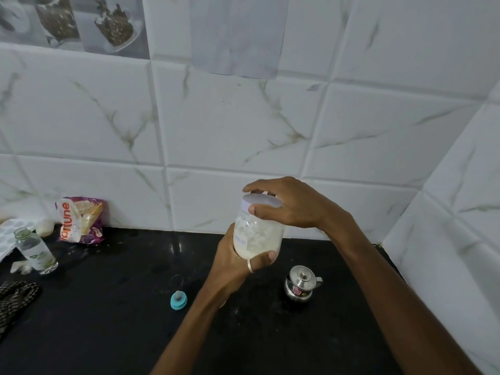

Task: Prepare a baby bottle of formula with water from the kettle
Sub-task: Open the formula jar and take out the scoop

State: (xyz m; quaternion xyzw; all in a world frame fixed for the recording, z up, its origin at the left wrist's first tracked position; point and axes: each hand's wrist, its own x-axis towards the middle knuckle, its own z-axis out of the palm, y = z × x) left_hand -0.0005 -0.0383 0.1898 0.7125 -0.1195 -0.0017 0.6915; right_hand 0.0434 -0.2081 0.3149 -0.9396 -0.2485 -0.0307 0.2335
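Note:
A clear jar of white formula powder [255, 235] is held upright above the black counter [108, 320]. My left hand [238, 262] grips its lower body from below. My right hand [286, 205] is clasped over its pale lilac lid [261, 200] from above. A small steel kettle [301, 284] with a knobbed lid stands on the counter just right of the jar. The blue bottle collar with its teat [178, 300] lies on the counter to the left of my left forearm. The baby bottle's body is not visible.
A small clear uncapped bottle [35, 251] stands at the left. Behind it a purple snack packet [79, 220] leans on the tiled wall. A patterned cloth [15, 299] lies at the left edge. The tiled side wall closes in on the right.

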